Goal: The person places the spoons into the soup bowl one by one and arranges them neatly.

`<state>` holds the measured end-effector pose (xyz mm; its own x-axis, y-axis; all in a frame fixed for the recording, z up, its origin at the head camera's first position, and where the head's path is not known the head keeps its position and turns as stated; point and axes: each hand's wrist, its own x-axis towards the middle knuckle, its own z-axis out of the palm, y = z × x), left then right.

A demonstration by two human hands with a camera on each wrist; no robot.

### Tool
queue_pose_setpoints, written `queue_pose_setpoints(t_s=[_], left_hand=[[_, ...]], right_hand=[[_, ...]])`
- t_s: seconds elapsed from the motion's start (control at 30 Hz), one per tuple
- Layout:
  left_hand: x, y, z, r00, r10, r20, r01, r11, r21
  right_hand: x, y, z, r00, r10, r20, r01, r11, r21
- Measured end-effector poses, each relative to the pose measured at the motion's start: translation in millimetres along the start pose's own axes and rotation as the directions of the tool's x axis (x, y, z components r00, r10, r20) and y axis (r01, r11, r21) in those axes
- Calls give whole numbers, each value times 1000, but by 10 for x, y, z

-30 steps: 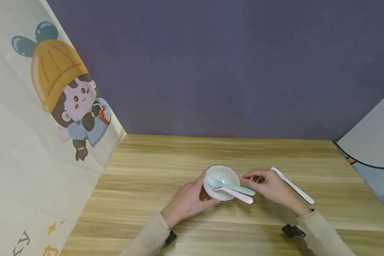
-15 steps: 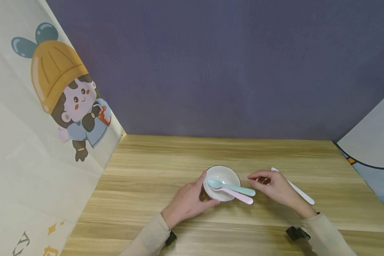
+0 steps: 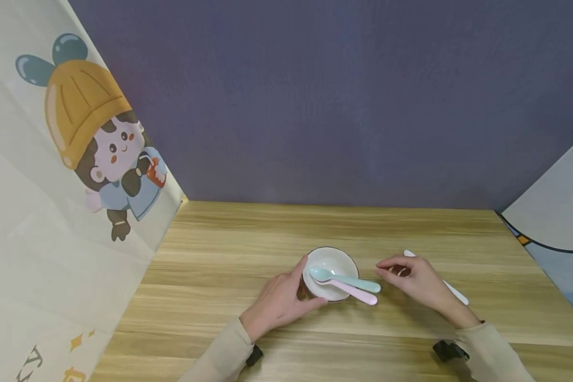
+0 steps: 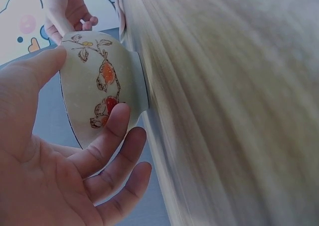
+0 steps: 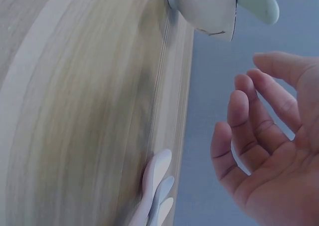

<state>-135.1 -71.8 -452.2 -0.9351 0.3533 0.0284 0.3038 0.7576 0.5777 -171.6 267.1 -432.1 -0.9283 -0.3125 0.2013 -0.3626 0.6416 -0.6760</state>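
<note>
A small round white bowl (image 3: 336, 258) with a dark rim stands on the table. My left hand (image 3: 278, 301) holds its left side, thumb and fingers around the wall. The left wrist view shows red and orange painted fruit on the bowl's outside (image 4: 82, 94). A mint-green spoon (image 3: 360, 284) and a pink spoon (image 3: 363, 296) lie in the bowl, handles jutting past its right rim. My right hand (image 3: 422, 284) hovers right of the bowl, fingers loosely bent, with nothing between them. Behind it lies a white spoon (image 3: 457, 294), partly hidden by the hand.
Low in the right wrist view, pale spoon ends (image 5: 159, 168) overlap on the wood. The wooden table (image 3: 229, 239) ends at a dark blue-grey back wall (image 3: 286, 106). A cartoon-printed panel (image 3: 28, 185) borders the left side, another printed panel (image 3: 549, 223) the right.
My right hand has drawn rightward, away from the bowl and spoon handles, and covers more of the white spoon. The left hand, bowl and two spoons in it stay put.
</note>
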Motion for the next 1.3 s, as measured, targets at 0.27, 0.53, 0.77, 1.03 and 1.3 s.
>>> queue_pose_setpoints(t_s=[0.27,0.53,0.77,1.03,1.3], left_hand=[[-42,2,-1,1000,14,2,-14,1000,2],[-79,11,-11,1000,18,16,-18,1000,4],[-130,12,-19,1000,21,20,-21,1000,3],[-120,1,-4,999,29,17,-29,1000,4],[-121,1,-1,999,28,17,-28,1000,2]], right_hand=[[-92,-7,-14,1000,25,-8,-25,1000,-10],[-208,-12,-38,998,67,-23,-67,997,-27],[-299,-25,-39,989,144,-28,-144,989,-16],[-343,32,-105,980,200,-22,-201,979,-40],[-379,86,-163,973,231,-6,-231,972,-38]])
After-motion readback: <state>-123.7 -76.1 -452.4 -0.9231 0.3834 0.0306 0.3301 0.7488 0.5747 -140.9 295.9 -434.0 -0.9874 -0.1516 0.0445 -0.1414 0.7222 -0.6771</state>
